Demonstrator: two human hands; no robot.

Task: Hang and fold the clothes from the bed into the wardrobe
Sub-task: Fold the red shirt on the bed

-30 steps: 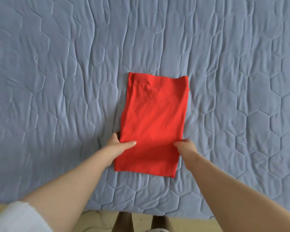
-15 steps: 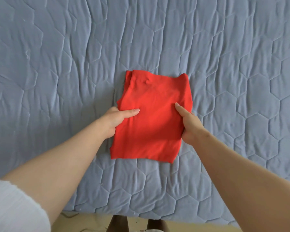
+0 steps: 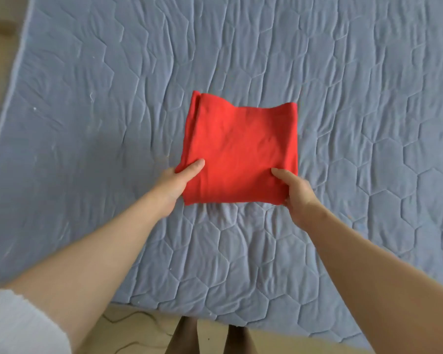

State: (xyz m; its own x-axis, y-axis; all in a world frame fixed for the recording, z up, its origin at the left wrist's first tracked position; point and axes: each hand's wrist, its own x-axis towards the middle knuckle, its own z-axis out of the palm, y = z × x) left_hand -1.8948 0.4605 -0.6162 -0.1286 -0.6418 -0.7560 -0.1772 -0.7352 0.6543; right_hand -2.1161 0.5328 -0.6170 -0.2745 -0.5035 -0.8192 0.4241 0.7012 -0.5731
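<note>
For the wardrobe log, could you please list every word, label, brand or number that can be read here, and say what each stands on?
None: no text can be read anywhere in the head view.
The folded red garment shows plain cloth, no print or tag in view; the left hand and right hand cover its near corners.
The blue quilted bedcover bears only stitched hexagons.
The white sleeve is plain.

Soft, even daylight, faint shadows, slight blur, wide-angle bending at the edges.
</note>
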